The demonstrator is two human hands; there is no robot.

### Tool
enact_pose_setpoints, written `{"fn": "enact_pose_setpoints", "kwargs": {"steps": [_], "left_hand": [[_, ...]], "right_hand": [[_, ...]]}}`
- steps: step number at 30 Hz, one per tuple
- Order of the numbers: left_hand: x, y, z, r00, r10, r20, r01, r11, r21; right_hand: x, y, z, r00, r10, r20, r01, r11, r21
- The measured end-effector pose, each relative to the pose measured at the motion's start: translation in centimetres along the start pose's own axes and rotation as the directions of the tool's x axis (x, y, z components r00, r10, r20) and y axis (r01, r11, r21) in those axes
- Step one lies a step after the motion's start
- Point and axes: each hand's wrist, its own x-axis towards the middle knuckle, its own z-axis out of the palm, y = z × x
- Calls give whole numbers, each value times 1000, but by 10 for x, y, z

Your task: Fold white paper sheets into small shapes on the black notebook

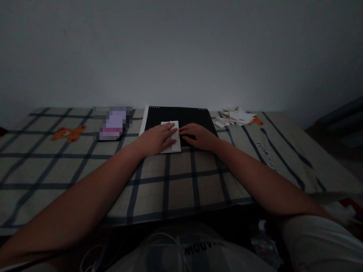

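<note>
A small white sheet of paper (173, 126) lies on a black board (181, 115) at the far middle of the checked cloth. My left hand (155, 139) rests flat on the paper, fingers spread over its lower part. My right hand (197, 136) lies palm down just right of the paper, its fingertips touching the paper's right edge. Neither hand grips anything; both press down on the surface. The paper's lower left corner is hidden under my left hand.
A blurred-out purple object (113, 122) lies left of the board. A pile of small folded paper pieces (235, 117) sits to the right. The checked cloth (176, 177) bears orange bear prints (68, 133). A plain wall rises behind. The scene is dim.
</note>
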Motion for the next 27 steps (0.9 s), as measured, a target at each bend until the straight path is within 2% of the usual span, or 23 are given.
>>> {"fn": "enact_pose_setpoints", "kwargs": {"steps": [12, 27], "left_hand": [[0, 1, -1, 1000, 0, 2, 0, 1000, 12], [0, -2, 2, 1000, -8, -4, 8, 1000, 9]], "right_hand": [[-1, 2, 2, 1000, 7, 24, -6, 999, -54], [-1, 7, 4, 1000, -15, 16, 16, 999, -32]]}}
